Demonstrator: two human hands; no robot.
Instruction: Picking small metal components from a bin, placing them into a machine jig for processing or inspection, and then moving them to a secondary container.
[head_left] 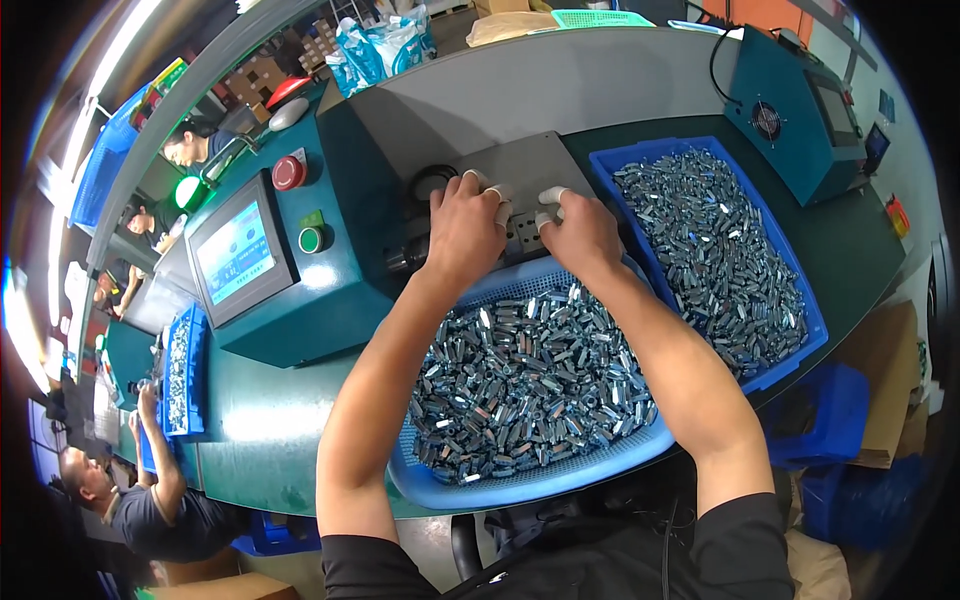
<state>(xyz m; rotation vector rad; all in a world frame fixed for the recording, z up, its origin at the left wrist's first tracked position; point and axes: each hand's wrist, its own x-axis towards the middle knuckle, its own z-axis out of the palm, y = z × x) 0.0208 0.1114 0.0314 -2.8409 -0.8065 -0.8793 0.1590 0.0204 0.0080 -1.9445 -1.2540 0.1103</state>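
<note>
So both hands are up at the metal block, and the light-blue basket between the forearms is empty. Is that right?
Not quite: the light-blue basket isn't empty; the head view shows it filled with small metal pieces. The left hand and right hand are indeed up at the metal block.

Head-worn left fisheye view, facing forward and down, near above both hands (467, 225) (584, 236)
</note>
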